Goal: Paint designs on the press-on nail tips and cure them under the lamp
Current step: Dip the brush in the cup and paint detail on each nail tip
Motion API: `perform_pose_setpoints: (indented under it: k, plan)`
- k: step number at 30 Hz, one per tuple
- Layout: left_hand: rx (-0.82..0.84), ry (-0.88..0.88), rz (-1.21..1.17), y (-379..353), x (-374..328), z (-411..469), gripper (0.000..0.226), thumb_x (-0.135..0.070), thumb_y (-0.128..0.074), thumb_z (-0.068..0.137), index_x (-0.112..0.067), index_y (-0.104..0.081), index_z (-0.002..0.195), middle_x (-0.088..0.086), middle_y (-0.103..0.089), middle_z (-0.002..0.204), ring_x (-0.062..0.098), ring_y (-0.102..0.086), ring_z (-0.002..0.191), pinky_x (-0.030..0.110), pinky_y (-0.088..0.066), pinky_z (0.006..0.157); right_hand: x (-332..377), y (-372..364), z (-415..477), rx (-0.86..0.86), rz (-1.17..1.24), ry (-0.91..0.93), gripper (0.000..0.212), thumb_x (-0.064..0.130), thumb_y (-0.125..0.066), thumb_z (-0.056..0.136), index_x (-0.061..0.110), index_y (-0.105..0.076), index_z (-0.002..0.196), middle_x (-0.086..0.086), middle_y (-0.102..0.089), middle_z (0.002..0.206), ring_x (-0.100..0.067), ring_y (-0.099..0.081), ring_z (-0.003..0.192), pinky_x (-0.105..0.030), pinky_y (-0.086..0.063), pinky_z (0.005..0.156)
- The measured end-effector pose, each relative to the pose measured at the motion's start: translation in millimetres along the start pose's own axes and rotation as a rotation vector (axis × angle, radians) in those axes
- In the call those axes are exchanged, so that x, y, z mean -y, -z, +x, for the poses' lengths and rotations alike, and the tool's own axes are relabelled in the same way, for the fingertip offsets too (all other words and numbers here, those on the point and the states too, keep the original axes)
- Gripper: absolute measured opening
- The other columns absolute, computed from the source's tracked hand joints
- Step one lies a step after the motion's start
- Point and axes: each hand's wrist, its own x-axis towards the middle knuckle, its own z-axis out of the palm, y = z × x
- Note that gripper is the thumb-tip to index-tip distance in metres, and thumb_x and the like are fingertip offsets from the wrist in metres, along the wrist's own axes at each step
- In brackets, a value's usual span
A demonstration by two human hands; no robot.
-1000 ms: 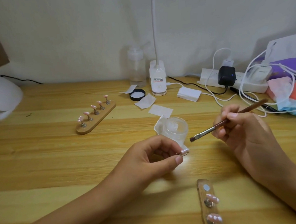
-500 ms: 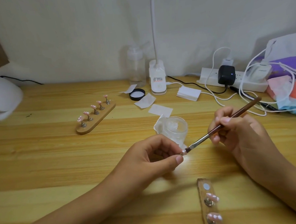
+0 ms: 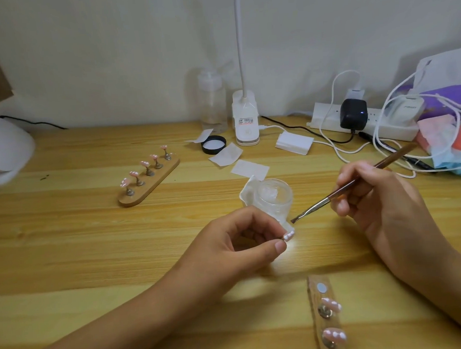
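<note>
Two flat wooden holder strips (image 3: 154, 183): the one toward the desk's (image 3: 66, 251) left edge carries five pink nail tips (image 3: 134, 174), the one at its near edge shows two; one more tip (image 3: 289, 235) is off them. Three white paper squares (image 3: 250, 169), one clear jar (image 3: 275, 198), one brown-handled brush (image 3: 346, 187).

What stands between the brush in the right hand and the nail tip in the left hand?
Nothing visible. The brush bristles hover just above the nail tip, apart from it; the clear jar sits behind.

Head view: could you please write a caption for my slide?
Left hand pinches a nail tip while right hand holds a brush close by.
</note>
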Motion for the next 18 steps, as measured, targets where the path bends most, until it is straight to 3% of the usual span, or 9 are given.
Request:
perform_pose_setpoints:
  k: [10,18]
  plan:
    - [0.025,-0.019,0.019,-0.5,-1.7,0.2,0.011,-0.02,-0.071,0.082,-0.031,-0.072,0.082,-0.013,-0.068,0.083,0.003,-0.059,0.077,0.014,-0.046,0.069,1.5,-1.8,-1.6,0.07,0.043,-0.058,0.034,0.029,-0.044,0.092,0.019,-0.067,0.071,-0.005,-0.054,0.065,-0.015,-0.053,0.058,-0.019,-0.048,0.059]
    - [0.033,-0.017,-0.013,0.7,1.1,0.8,0.006,-0.034,-0.071,0.077,-0.034,-0.072,0.083,-0.013,-0.067,0.082,0.004,-0.061,0.073,0.017,-0.048,0.07,1.5,-3.1,-2.0,0.07,0.023,-0.068,0.034,0.03,-0.044,0.092,0.02,-0.066,0.069,-0.006,-0.053,0.065,-0.016,-0.053,0.057,-0.02,-0.048,0.059]
